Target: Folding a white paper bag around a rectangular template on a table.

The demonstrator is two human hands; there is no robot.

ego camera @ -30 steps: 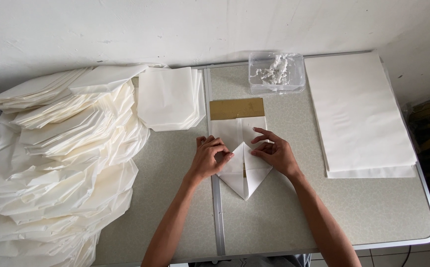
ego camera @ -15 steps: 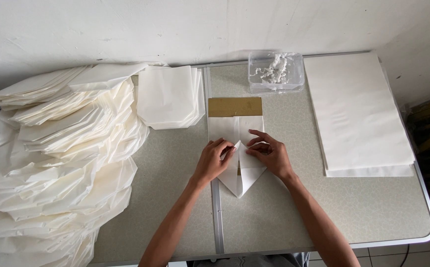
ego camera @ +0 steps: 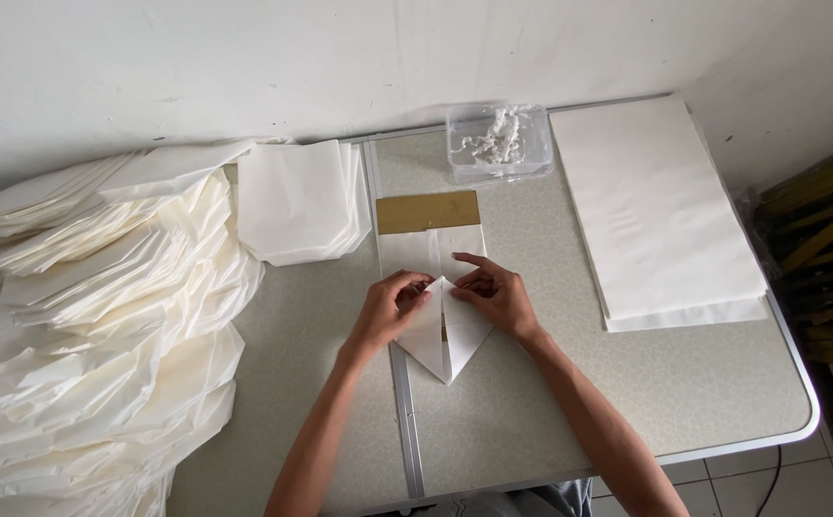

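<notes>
Head view: both hands — left hand (ego camera: 390,308), right hand (ego camera: 498,292) — pinch the folded flaps of a white paper bag (ego camera: 445,330) lying mid-table (ego camera: 685,402), its point toward the person. Thin, light, easily creased — probably best held at the fold edges.

the left hand (ego camera: 393,308) and right hand (ego camera: 493,292) cover the white paper's (ego camera: 445,335) upper folds; the folded paper heap (ego camera: 81,325) runs off the left edge.
</notes>
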